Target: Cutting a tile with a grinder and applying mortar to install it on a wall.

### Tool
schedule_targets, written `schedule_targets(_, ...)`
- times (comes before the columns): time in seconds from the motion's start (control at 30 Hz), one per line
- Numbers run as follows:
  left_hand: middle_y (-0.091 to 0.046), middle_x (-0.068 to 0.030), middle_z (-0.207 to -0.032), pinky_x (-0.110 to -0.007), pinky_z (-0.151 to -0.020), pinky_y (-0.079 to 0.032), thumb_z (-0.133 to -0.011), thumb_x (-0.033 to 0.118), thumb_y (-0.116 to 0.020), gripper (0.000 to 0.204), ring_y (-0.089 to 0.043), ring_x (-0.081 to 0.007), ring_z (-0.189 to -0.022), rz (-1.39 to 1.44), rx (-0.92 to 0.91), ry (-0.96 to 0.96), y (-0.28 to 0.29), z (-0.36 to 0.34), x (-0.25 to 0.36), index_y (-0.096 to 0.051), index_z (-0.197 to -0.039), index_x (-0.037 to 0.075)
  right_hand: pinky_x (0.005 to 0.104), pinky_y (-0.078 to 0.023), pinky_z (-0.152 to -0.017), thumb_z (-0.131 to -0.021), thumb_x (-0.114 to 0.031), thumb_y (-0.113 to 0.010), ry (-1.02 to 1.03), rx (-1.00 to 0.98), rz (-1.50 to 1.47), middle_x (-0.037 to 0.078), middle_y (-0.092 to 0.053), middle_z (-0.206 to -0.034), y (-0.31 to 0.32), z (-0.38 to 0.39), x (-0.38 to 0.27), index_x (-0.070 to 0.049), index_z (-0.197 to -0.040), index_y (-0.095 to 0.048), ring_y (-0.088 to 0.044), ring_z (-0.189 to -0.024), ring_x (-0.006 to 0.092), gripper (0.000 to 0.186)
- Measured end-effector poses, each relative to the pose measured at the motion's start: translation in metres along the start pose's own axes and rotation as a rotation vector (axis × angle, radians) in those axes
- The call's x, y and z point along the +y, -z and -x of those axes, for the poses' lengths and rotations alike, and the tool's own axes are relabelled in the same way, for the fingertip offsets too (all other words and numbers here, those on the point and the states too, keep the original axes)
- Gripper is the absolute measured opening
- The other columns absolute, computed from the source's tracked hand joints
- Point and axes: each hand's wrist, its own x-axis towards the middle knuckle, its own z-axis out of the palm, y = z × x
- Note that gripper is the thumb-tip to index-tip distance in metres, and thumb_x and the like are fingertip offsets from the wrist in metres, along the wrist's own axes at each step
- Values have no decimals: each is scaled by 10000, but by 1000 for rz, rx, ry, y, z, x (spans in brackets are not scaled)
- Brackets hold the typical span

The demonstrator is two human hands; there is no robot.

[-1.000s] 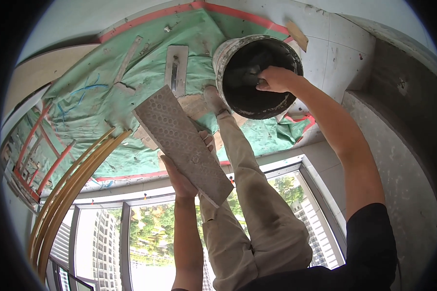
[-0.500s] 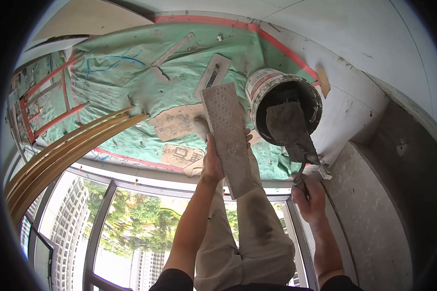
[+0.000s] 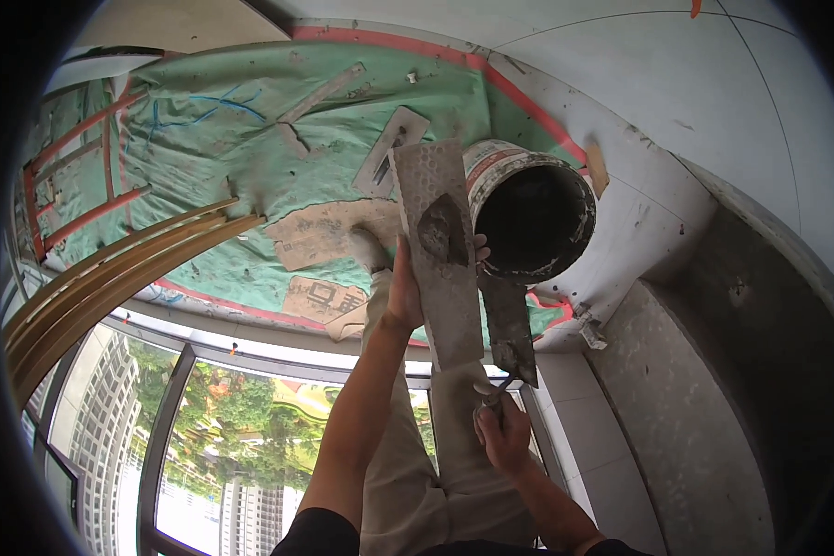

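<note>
The left hand (image 3: pixel 404 295) is gripping a long tile (image 3: pixel 440 250) over the bucket (image 3: pixel 533 218); the right hand (image 3: pixel 502 431) is clutching a trowel (image 3: pixel 510 326). The mortar blob (image 3: pixel 443 232) near the tile's far end could slide off if the tile is tilting.

Leaving open room to the left over the green sheet (image 3: pixel 250 139). Blocking the right side: bucket (image 3: pixel 533 218) sitting just beside the long tile (image 3: pixel 440 269), grey wall (image 3: pixel 713 389) crowding close behind.

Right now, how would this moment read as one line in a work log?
left hand: holds long grey tile, mortar dab on it | right hand: holds trowel beside tile | bucket: open, dark inside, on green sheet
</note>
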Motion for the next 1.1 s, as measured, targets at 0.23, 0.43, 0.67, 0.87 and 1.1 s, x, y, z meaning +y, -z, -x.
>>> schedule_targets(0.23,-525,-280,-1672,-557,-1278,-450,-1056,902,-279,1127,-567,-441,-1506,-151,105,-16,8,54,31,-302,-1761,22,514,-531,-693,-1091,-265,-747,237,392,675,179,-709,-898,59,-139,116,-27,-1072,-625,-709,-817,442,268)
schedule_targets(0.43,-540,-281,-1654,-563,-1226,-492,-1070,873,-287,1062,-613,-445,-1452,-166,204,1,29,86,45,-321,-1763,71,601,-537,-809,-1057,-245,-750,203,555,893,220,-703,-1085,58,-225,209,-39,-1164,-615,-695,-986,487,269)
schedule_targets(0.67,-541,-291,-1646,-573,-1241,-486,-1077,863,-286,1030,-604,-451,-1460,-207,323,-61,22,102,39,-333,-1761,95,619,-540,-870,-1032,-119,-688,51,512,836,249,-685,-1139,45,-168,265,-22,-1288,-608,-683,-1041,504,285)
schedule_targets(0.87,-548,-279,-1636,-570,-1250,-485,-1054,888,-337,1059,-606,-434,-1453,-146,215,-7,-7,88,18,-351,-1751,91,526,-566,-768,-1024,-244,-791,133,419,649,175,-713,-888,68,-79,224,-19,-1107,-663,-732,-851,408,272)
schedule_targets(1.1,-495,-270,-1703,-556,-1282,-451,-1057,895,-281,1097,-557,-431,-1516,-33,195,71,-36,111,7,-303,-1771,62,312,-419,-424,-1198,-519,-516,-170,101,-340,-8,-497,-629,69,-188,136,-123,-881,-559,-499,-449,133,508)
